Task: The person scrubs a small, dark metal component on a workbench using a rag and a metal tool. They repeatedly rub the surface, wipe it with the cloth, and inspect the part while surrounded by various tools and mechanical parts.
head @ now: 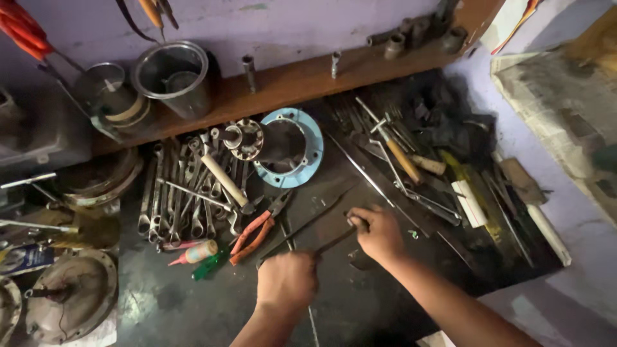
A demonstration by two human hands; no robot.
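Left hand [286, 277] and right hand [380, 232], fingers closed, share thin dark metal rod [334, 241] just below-right of orange-handled pliers [256, 232], one hand per end, probably for steadiness above surface [360, 302].

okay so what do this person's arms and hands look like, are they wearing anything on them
Both forearms are bare as far as the picture shows: no sleeves, gloves, watch or bracelets visible. The left hand and right hand are uncovered, and no rings show on the fingers.

My bench: row of spanners [173, 193], hammer [222, 177], blue ring flange [312, 148], orange pliers [254, 234]. 2 steel pots [173, 74] on the wooden shelf [308, 77].
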